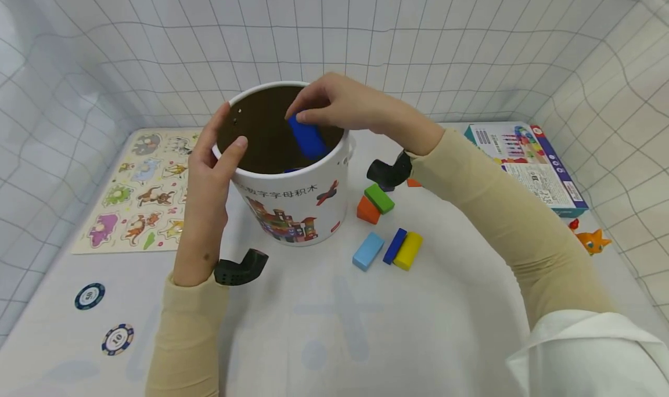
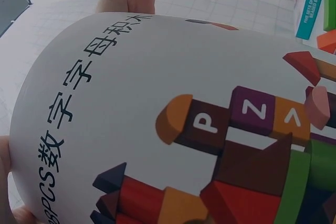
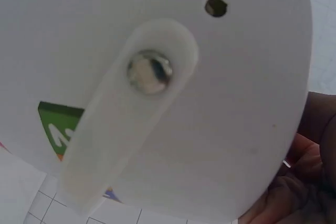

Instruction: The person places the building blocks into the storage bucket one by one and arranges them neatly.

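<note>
A white bucket [image 1: 292, 211] printed with colourful blocks stands tilted on the white tabletop, open at the top. My left hand [image 1: 209, 182] grips its left rim, the thumb lying over the edge. Over the right side of the opening, my right hand [image 1: 334, 104] pinches a blue block [image 1: 309, 139], which hangs partly inside the bucket. Another bit of blue shows low by the front rim; the rest of the inside is dark. The bucket's printed wall [image 2: 131, 77] fills the left wrist view. A white handle strap [image 3: 121, 114] shows in the right wrist view.
Right of the bucket lie a green block [image 1: 379, 198], an orange block [image 1: 368, 210], a light blue block [image 1: 368, 252], a dark blue block [image 1: 394, 246] and a yellow block [image 1: 408, 251]. An animal puzzle board [image 1: 151, 194], two chips [image 1: 90, 296] and a box [image 1: 528, 165] lie farther out.
</note>
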Demonstrator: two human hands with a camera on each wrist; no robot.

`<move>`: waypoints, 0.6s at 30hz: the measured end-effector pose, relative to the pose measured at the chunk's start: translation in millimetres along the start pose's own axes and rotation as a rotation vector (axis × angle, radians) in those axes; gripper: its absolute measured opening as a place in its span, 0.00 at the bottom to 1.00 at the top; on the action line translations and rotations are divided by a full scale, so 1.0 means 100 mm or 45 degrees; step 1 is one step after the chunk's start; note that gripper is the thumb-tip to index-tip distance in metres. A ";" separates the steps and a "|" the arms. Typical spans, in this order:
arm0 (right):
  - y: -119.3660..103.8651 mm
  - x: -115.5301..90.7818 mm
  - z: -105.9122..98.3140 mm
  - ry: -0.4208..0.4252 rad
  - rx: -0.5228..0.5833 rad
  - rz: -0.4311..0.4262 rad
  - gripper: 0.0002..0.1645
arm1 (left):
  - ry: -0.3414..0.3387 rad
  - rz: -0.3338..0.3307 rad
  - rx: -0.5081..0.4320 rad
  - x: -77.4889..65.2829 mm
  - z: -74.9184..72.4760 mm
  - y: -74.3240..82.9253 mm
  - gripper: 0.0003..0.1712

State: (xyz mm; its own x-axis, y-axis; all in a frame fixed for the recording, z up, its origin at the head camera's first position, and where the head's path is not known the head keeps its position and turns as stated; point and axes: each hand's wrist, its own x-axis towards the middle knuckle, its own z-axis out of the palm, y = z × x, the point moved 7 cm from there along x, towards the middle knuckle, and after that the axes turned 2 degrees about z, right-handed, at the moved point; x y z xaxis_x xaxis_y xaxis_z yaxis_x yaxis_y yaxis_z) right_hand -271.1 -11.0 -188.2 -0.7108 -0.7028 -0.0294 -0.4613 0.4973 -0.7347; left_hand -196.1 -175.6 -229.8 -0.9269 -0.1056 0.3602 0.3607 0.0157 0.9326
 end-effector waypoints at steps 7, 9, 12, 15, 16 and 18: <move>-0.05 -0.03 0.03 0.022 -0.136 -0.132 0.11 | 0.000 -0.003 0.000 0.01 0.01 -0.01 0.30; -0.05 -0.07 0.02 0.088 -0.111 -0.174 0.12 | 0.003 -0.004 0.011 0.01 0.01 -0.02 0.30; -0.07 -0.24 0.00 0.215 0.024 -0.239 0.13 | 0.005 -0.011 0.013 0.01 0.01 -0.03 0.30; -0.11 -0.52 -0.03 0.339 0.189 -0.285 0.14 | 0.004 -0.013 0.011 0.01 0.01 -0.03 0.30; -0.11 -0.63 -0.04 0.370 0.234 -0.287 0.14 | 0.005 -0.009 0.012 0.01 0.00 -0.03 0.30; -0.06 -0.84 -0.05 0.427 0.292 -0.274 0.15 | 0.006 0.004 0.017 0.01 0.00 -0.03 0.30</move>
State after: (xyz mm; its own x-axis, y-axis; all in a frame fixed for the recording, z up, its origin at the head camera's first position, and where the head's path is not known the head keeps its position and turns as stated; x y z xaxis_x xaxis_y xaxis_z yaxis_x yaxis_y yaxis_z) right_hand -211.3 47.8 -178.3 -0.7615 -0.5556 0.3337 -0.5147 0.2056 -0.8323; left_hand -198.1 -176.1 -232.1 -0.9253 -0.1102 0.3629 0.3619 0.0294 0.9318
